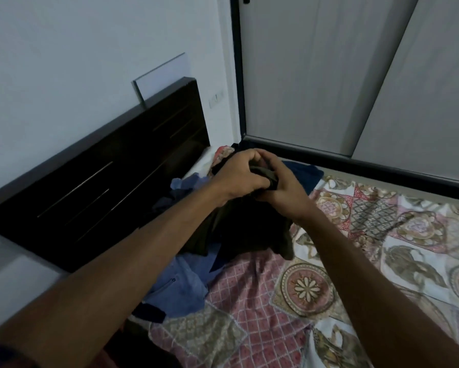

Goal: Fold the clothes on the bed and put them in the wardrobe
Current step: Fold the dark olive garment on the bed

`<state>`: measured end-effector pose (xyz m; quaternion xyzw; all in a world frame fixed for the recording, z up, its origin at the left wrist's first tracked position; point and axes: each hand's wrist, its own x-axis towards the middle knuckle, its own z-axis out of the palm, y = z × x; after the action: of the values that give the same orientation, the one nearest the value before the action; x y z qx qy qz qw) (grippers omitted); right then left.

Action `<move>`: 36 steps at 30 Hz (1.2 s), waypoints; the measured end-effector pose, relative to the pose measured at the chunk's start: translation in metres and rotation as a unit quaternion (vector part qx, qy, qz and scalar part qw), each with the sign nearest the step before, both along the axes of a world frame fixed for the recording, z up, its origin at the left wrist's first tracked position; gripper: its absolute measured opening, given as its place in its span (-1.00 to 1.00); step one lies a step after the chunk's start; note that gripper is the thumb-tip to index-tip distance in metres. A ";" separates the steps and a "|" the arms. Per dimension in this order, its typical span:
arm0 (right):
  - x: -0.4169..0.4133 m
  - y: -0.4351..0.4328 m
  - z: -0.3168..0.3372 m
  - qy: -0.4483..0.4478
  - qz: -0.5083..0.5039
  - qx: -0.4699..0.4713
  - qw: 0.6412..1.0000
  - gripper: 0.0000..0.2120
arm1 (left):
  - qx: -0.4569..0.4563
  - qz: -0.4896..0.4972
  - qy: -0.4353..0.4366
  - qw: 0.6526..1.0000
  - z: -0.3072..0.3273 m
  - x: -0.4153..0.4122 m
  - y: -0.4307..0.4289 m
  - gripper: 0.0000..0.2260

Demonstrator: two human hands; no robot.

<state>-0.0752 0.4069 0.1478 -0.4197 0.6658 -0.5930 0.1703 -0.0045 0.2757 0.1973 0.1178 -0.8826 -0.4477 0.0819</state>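
Gripping the olive garment (236, 229) at a bunched edge, we had left hand (239, 172) and right hand (281, 187) curled tight on it, over the pile (180, 288) by the headboard (103, 181). We judged sliding grips apart, then shaking flat, best.

A dark olive garment (239, 229) hangs bunched at the centre of the frame, its top edge lifted and its lower part trailing onto the pile. Crumpled blue jeans (180, 288) lie to its lower left, and a navy piece (302, 173) lies behind it. The pale-doored wardrobe (329, 75) stands shut at upper right.
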 end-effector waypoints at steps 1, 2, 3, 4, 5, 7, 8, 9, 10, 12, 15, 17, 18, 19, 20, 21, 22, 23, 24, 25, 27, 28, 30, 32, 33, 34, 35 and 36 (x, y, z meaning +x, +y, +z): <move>0.002 -0.002 0.003 -0.016 -0.022 -0.024 0.999 -0.25 | 0.020 0.002 0.021 1.000 0.000 0.001 0.002 -0.79; 0.002 -0.001 0.004 -0.031 -0.044 -0.044 0.998 -0.26 | 0.047 -0.002 0.040 0.998 -0.001 0.001 0.000 -0.75; 0.002 0.003 0.005 -0.047 -0.063 -0.058 0.995 -0.30 | 0.077 -0.009 0.049 0.996 -0.003 0.003 -0.004 -0.70; 0.001 0.009 0.006 -0.064 -0.082 -0.066 0.992 -0.35 | 0.094 -0.026 0.040 0.994 -0.007 0.005 -0.009 -0.65; 0.000 0.016 0.005 -0.085 -0.103 -0.074 0.988 -0.42 | 0.086 -0.049 0.014 0.995 -0.011 0.007 -0.013 -0.59; -0.004 0.029 0.006 -0.128 -0.139 -0.105 0.976 -0.51 | -0.049 -0.109 -0.075 0.990 -0.029 0.010 -0.021 -0.55; -0.006 0.036 0.007 -0.137 -0.148 -0.120 0.972 -0.52 | -0.112 -0.131 -0.113 0.978 -0.041 0.013 -0.021 -0.61; -0.009 0.045 0.009 -0.139 -0.149 -0.128 0.971 -0.52 | -0.144 -0.143 -0.135 0.970 -0.054 0.017 -0.017 -0.70; -0.013 0.054 0.011 -0.136 -0.148 -0.126 0.971 -0.51 | -0.156 -0.148 -0.146 0.966 -0.066 0.018 -0.011 -0.78; -0.022 0.076 0.014 -0.133 -0.135 -0.113 0.975 -0.46 | -0.141 -0.162 -0.149 0.965 -0.087 0.021 0.009 -0.84; -0.029 0.101 0.016 -0.147 -0.114 -0.116 0.976 -0.48 | -0.073 -0.157 -0.163 0.971 -0.106 0.015 0.043 -0.63; -0.028 0.115 0.018 -0.150 -0.127 -0.110 0.974 -0.52 | -0.017 -0.153 -0.184 0.971 -0.111 0.007 0.075 -0.61; -0.028 0.123 0.020 -0.141 -0.140 -0.109 0.974 -0.56 | 0.018 -0.153 -0.187 0.970 -0.110 0.003 0.092 -0.65; -0.028 0.129 0.022 -0.137 -0.155 -0.110 0.972 -0.61 | 0.068 -0.143 -0.188 0.969 -0.110 0.000 0.099 -0.66; -0.030 0.142 0.024 -0.136 -0.178 -0.116 0.968 -0.68 | 0.135 -0.122 -0.176 0.967 -0.105 -0.004 0.106 -0.62; -0.033 0.157 0.024 -0.137 -0.202 -0.123 0.962 -0.74 | 0.202 -0.081 -0.151 0.964 -0.104 -0.012 0.106 -0.59; -0.037 0.175 0.023 -0.145 -0.224 -0.127 0.955 -0.78 | 0.241 -0.034 -0.122 0.962 -0.105 -0.018 0.103 -0.63; -0.042 0.191 0.020 -0.149 -0.245 -0.123 0.950 -0.77 | 0.224 0.002 -0.093 0.970 -0.104 -0.022 0.094 -0.72; -0.048 0.212 0.015 -0.149 -0.265 -0.106 0.947 -0.73 | 0.169 0.011 -0.072 0.983 -0.098 -0.026 0.091 -0.79; -0.052 0.231 0.010 -0.141 -0.277 -0.075 0.947 -0.72 | 0.115 -0.001 -0.061 0.991 -0.094 -0.028 0.086 -0.79; -0.056 0.271 0.000 -0.137 -0.284 -0.017 0.949 -0.79 | 0.010 -0.084 -0.050 0.995 -0.080 -0.032 0.090 -0.78; -0.059 0.281 -0.005 -0.141 -0.280 -0.001 0.950 -0.79 | -0.018 -0.135 -0.051 0.989 -0.067 -0.033 0.088 -0.78; -0.065 0.309 -0.010 -0.156 -0.288 0.007 0.945 -0.77 | -0.055 -0.197 -0.067 0.977 -0.050 -0.042 0.092 -0.79; -0.069 0.330 -0.012 -0.179 -0.293 -0.015 0.939 -0.75 | -0.138 -0.207 -0.064 0.967 -0.040 -0.052 0.089 -0.81; -0.072 0.348 -0.013 -0.186 -0.297 -0.022 0.936 -0.74 | -0.156 -0.191 -0.056 0.967 -0.039 -0.057 0.096 -0.82; -0.075 0.354 -0.015 -0.188 -0.304 -0.027 0.933 -0.74 | -0.148 -0.166 -0.046 0.974 -0.037 -0.059 0.095 -0.82; -0.079 0.363 -0.017 -0.191 -0.313 -0.030 0.930 -0.76 | -0.117 -0.143 -0.031 0.982 -0.037 -0.060 0.098 -0.82; -0.080 0.373 -0.018 -0.199 -0.312 -0.039 0.928 -0.79 | -0.075 -0.122 -0.031 0.989 -0.036 -0.059 0.106 -0.82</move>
<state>-0.1555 0.7794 0.1303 -0.0705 0.6921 -0.7129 0.0888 -0.0631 0.3813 0.1609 0.0163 -0.9235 -0.3831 0.0076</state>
